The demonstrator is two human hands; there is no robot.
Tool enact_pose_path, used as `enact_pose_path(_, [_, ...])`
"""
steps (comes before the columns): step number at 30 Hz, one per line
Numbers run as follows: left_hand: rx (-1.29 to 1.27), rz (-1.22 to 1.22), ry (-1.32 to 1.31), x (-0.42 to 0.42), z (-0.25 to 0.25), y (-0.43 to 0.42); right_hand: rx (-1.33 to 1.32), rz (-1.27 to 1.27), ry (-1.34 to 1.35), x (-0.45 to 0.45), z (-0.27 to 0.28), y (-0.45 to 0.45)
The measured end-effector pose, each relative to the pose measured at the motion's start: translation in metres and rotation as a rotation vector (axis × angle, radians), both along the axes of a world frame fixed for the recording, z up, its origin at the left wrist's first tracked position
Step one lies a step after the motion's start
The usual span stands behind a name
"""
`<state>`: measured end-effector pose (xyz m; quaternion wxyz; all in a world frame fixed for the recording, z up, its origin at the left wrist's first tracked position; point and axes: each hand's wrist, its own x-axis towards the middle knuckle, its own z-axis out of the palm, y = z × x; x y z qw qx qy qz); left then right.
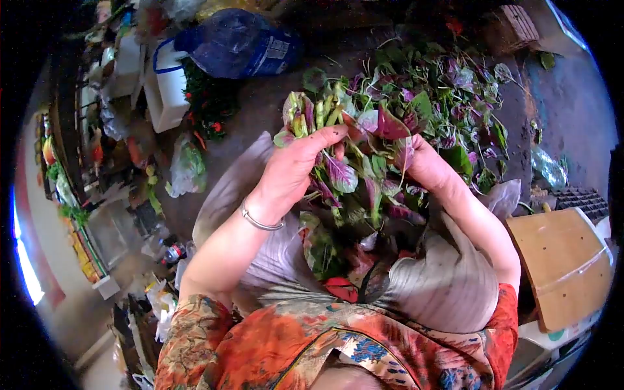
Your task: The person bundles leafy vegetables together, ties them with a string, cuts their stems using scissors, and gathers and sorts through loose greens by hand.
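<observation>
A bunch of leafy greens (pixel 340 170) with green and purple leaves is held in my left hand (pixel 297 162), its thick cut stems pointing up past the thumb. My right hand (pixel 421 160) is at the right side of the same leaves, its fingers bent around them and partly hidden by foliage. Beyond both hands, a wide pile of loose greens (pixel 455 97) lies spread on the dark floor. More leaves hang below the hands, over my lap.
A large blue plastic bottle (pixel 237 45) lies at the top, beside a white container (pixel 166 94). Bagged vegetables (pixel 188 165) lie on the left. A wooden board (pixel 560 263) and a black crate (pixel 580 201) stand on the right.
</observation>
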<state>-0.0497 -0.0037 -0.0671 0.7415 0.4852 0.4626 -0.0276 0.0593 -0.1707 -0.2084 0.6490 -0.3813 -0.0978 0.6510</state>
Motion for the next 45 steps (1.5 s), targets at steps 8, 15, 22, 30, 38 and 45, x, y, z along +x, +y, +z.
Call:
enact_pose_path(8, [-0.047, -0.283, -0.058, 0.002, 0.015, 0.001, -0.054, -0.225, 0.303, 0.030, -0.042, -0.013])
enact_pose_path(15, [-0.038, -0.230, 0.036, -0.005, 0.017, 0.003, -0.459, 0.194, -1.746, -0.001, -0.122, -0.015])
enact_pose_path(22, [0.210, -0.396, 0.100, 0.002, 0.025, -0.003, -0.900, -0.016, -1.511, 0.087, -0.182, -0.109])
enact_pose_path(30, [0.023, -0.445, 0.032, 0.000, 0.030, -0.006, -0.575, -0.245, -0.883, 0.131, -0.145, -0.151])
enact_pose_path(38, [0.346, -0.445, 0.156, -0.001, 0.028, -0.003, -0.587, 0.161, -1.846, 0.066, -0.069, -0.033])
enact_pose_path(45, [0.377, -0.353, 0.185, 0.003, 0.025, -0.003, -0.253, 0.676, -1.997, -0.004, -0.132, 0.021])
